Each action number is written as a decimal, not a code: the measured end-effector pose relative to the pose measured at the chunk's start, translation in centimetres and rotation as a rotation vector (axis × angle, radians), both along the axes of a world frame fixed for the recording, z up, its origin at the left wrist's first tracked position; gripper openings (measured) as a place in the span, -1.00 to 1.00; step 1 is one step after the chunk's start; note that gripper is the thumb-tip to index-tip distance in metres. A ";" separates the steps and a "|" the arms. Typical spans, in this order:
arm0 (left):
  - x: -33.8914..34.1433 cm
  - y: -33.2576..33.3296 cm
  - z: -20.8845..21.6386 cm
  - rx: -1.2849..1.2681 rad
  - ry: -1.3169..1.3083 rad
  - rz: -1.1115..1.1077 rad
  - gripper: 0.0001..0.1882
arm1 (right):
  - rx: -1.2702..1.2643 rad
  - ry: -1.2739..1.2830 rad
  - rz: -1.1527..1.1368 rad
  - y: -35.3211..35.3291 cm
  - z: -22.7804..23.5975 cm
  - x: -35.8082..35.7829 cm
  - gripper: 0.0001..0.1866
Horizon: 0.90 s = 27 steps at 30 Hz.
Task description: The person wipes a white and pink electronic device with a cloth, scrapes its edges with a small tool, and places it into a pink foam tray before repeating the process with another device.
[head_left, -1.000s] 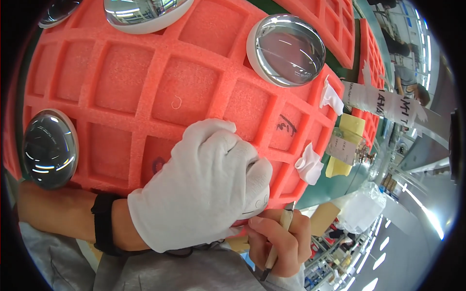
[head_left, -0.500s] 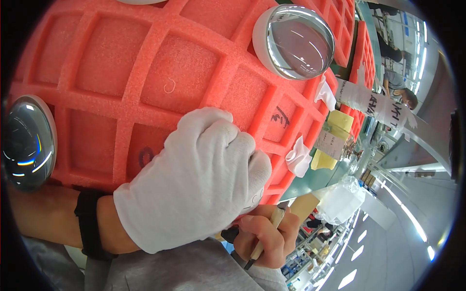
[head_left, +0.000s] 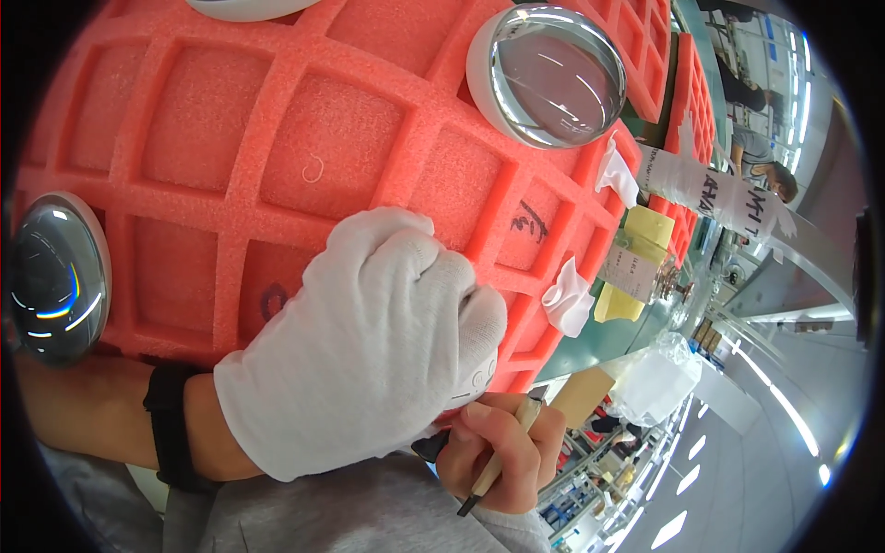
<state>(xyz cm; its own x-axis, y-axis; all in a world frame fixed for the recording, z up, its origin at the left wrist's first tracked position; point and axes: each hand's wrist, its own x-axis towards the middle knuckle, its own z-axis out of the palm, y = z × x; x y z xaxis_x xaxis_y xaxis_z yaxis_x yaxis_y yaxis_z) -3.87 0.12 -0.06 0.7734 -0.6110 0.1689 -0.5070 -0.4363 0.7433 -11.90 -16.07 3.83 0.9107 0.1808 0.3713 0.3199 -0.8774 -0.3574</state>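
Note:
My left hand (head_left: 369,341), in a white glove, is closed with its knuckles up over the red foam tray (head_left: 189,198). A pale rounded edge with small dark marks, apparently a glass lens (head_left: 476,380), shows below its fingers; the rest is hidden. My bare right hand (head_left: 507,452) is right beside it, fingers closed round a slim, pale, pen-like stick (head_left: 498,461) with a dark lower end. One clear domed lens (head_left: 556,78) with a frosted rim sits in the tray's far right part, another lens (head_left: 60,276) at the left near my wrist.
Part of a third lens (head_left: 253,7) shows at the top edge. Crumpled white wipes (head_left: 568,297) lie on the tray's right side. Beyond are a labelled jar (head_left: 636,272) by yellow cloth, a taped bar (head_left: 714,198), more red trays (head_left: 690,120) and a person (head_left: 767,170) farther off.
The view has shifted slightly. My hands and the stick moved a little; more of the marked pale edge shows under my left fingers. Both grips stay the same.

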 end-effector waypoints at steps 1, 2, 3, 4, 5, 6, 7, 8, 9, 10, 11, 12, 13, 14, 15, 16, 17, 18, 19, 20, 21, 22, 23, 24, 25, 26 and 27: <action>0.0 0.0 0.0 0.004 0.002 0.001 -0.44 | 0.004 0.002 0.001 0.1 -0.1 -0.1 -0.79; -0.1 0.0 -0.1 0.009 -0.008 0.008 -0.44 | 0.016 -0.009 -0.003 0.1 -0.2 -0.3 -0.79; -0.2 -0.1 -0.2 0.014 -0.017 0.014 -0.44 | 0.027 -0.019 -0.007 0.2 -0.4 -0.4 -0.79; -0.2 -0.1 -0.3 0.019 -0.026 0.020 -0.44 | 0.039 -0.030 -0.011 0.2 -0.5 -0.4 -0.78; -0.2 -0.1 -0.3 0.023 -0.023 0.023 -0.44 | 0.043 -0.026 -0.009 0.3 -0.7 -0.3 -0.78; -0.2 -0.1 -0.3 0.011 -0.013 0.025 -0.43 | 0.031 -0.041 -0.008 0.4 -0.7 -0.3 -0.79; -0.2 -0.1 -0.3 -0.002 -0.003 0.027 -0.42 | 0.019 -0.055 -0.006 0.4 -0.7 -0.3 -0.81; -0.3 -0.2 -0.3 -0.014 0.007 0.029 -0.41 | 0.007 -0.070 -0.005 0.5 -0.7 -0.2 -0.82; -0.4 -0.2 -0.3 -0.014 0.011 0.029 -0.41 | 0.007 -0.066 -0.005 0.6 -0.7 -0.3 -0.82; -0.5 -0.3 -0.3 -0.012 0.001 0.046 -0.40 | -0.012 -0.061 -0.022 0.8 -0.6 -0.4 -0.82; -0.7 -0.4 -0.3 -0.011 -0.010 0.063 -0.39 | -0.031 -0.058 -0.038 1.0 -0.5 -0.5 -0.83; -0.7 -0.4 -0.2 -0.010 -0.022 0.079 -0.39 | -0.050 -0.055 -0.056 1.1 -0.4 -0.5 -0.84; -0.7 -0.4 -0.1 -0.011 -0.022 0.078 -0.39 | -0.052 -0.055 -0.056 1.1 -0.4 -0.5 -0.84; -0.7 -0.4 -0.3 -0.012 -0.010 0.073 -0.39 | -0.040 -0.084 -0.048 1.1 -0.8 -0.5 -0.84; -0.8 -0.4 -0.4 -0.013 0.000 0.067 -0.40 | -0.029 -0.114 -0.041 1.0 -1.3 -0.4 -0.84; -0.8 -0.4 -0.4 -0.015 0.010 0.061 -0.40 | -0.019 -0.145 -0.034 0.9 -1.6 -0.4 -0.85; -0.7 -0.4 -0.5 -0.015 0.011 0.060 -0.40 | -0.018 -0.143 -0.035 0.8 -1.8 -0.4 -0.85; -0.7 -0.4 -0.6 -0.011 0.017 0.052 -0.40 | -0.011 -0.144 -0.031 0.6 -2.0 -0.5 -0.84; -0.6 -0.5 -0.7 -0.008 0.023 0.044 -0.40 | -0.005 -0.146 -0.028 0.5 -2.2 -0.5 -0.84; -0.6 -0.4 -0.5 0.000 0.025 0.038 -0.40 | 0.007 -0.151 -0.021 0.5 -2.2 -0.5 -0.83; -0.5 -0.3 -0.4 0.002 0.022 0.039 -0.40 | 0.009 -0.153 -0.021 0.5 -2.3 -0.4 -0.83; -0.5 -0.2 -0.3 -0.006 0.030 0.033 -0.41 | 0.032 -0.176 0.007 0.4 -2.4 -0.2 -0.83; -0.4 -0.2 -0.2 -0.015 0.038 0.026 -0.41 | 0.055 -0.198 0.034 0.3 -2.5 0.0 -0.83; -0.4 -0.1 -0.1 -0.023 0.046 0.019 -0.42 | 0.077 -0.221 0.061 0.3 -2.5 0.1 -0.83; -0.4 -0.2 0.0 -0.021 0.043 0.019 -0.42 | 0.080 -0.223 0.060 0.2 -2.4 0.0 -0.83; -0.5 -0.2 0.1 -0.004 0.033 0.028 -0.43 | 0.089 -0.200 0.081 0.1 -2.2 0.0 -0.84; -0.6 -0.2 0.0 0.010 0.025 0.039 -0.45 | 0.095 -0.174 0.103 0.2 -2.2 -0.1 -0.84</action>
<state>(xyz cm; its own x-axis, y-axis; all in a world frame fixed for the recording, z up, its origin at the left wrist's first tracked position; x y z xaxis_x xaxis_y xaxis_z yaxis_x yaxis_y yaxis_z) -4.46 -0.11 -0.05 0.8006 -0.5818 0.1433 -0.4708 -0.4630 0.7510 -12.03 -15.92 1.63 0.8099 0.2265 0.5410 0.4703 -0.8021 -0.3682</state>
